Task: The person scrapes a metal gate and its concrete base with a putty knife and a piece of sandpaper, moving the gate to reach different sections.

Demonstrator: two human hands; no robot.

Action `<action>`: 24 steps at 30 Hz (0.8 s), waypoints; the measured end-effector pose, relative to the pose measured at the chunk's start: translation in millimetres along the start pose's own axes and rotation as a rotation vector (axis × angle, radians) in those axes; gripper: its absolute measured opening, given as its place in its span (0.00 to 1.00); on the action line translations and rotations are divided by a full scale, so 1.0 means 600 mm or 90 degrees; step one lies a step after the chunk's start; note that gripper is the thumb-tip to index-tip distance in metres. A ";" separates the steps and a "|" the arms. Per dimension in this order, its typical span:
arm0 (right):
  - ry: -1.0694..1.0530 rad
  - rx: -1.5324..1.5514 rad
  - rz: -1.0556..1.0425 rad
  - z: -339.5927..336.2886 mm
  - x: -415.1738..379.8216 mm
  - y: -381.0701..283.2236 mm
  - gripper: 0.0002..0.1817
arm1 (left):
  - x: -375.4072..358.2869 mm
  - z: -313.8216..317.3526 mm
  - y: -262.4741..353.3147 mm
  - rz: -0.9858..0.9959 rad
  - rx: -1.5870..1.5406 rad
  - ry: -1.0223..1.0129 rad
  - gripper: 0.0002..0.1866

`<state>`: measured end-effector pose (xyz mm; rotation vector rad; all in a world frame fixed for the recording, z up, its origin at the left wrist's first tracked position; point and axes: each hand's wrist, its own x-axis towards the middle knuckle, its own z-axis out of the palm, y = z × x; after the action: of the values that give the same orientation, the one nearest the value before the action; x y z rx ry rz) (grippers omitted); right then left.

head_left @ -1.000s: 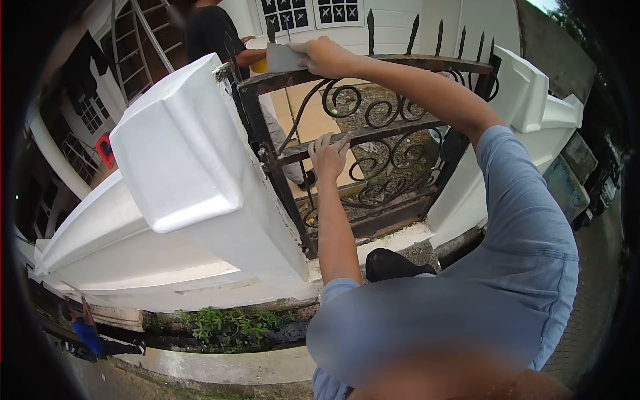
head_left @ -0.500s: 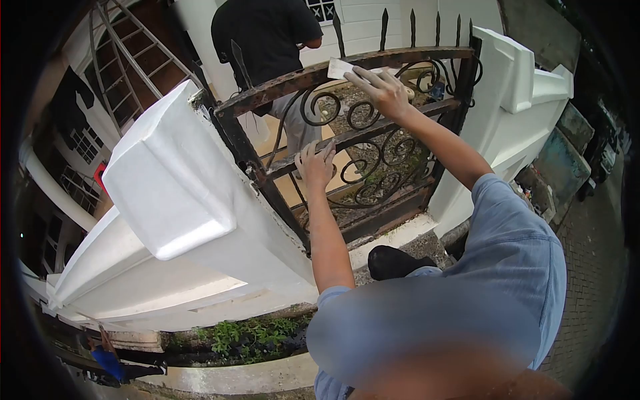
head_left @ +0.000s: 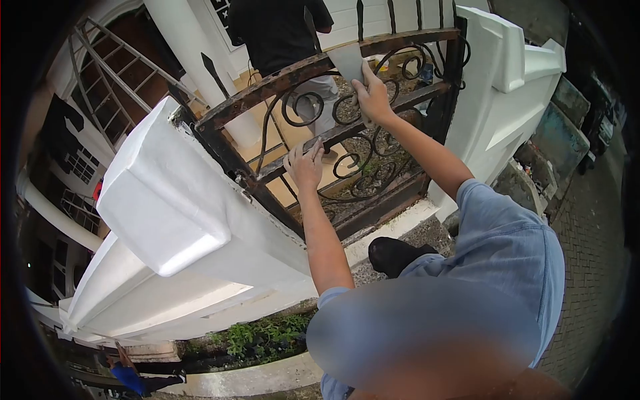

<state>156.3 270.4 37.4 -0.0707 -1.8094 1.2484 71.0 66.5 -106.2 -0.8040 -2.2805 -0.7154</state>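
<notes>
A rusty dark metal gate [head_left: 287, 79] with scrollwork and upright spikes stands in front of me. My right hand [head_left: 373, 97] grips a putty knife [head_left: 348, 63] with a wide grey blade, which lies against the curved top rail. Most of its handle is hidden in my hand. Lower and to the left, my left hand [head_left: 305, 167] is closed over the gate's middle rail [head_left: 272, 170]. Bare, worn patches show along the rails.
White pillars flank the gate, one at left [head_left: 160, 193] and one at right [head_left: 490, 60]. Behind it stands a person in a black shirt [head_left: 277, 30]. A metal ladder [head_left: 110, 63] leans at upper left. Another person in blue [head_left: 127, 377] is at lower left. Plants [head_left: 257, 337] grow below the wall.
My right hand has moved slightly left and down, turning the putty knife so its blade points up. My left hand stays on the middle rail. The view has shifted a little.
</notes>
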 end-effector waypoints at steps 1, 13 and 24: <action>-0.037 0.019 -0.092 0.004 -0.001 0.021 0.33 | 0.001 0.001 -0.001 0.002 0.002 0.002 0.14; 0.039 -0.093 -0.200 0.004 0.006 -0.036 0.36 | 0.001 -0.001 0.002 -0.001 0.008 -0.014 0.14; -0.297 -0.911 -0.511 -0.014 0.154 -0.226 0.23 | 0.000 0.008 -0.006 0.003 0.033 -0.001 0.14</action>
<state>164.6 256.8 200.6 0.1540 -2.3927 -0.7549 66.9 67.3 -110.3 -0.7847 -2.2880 -0.6520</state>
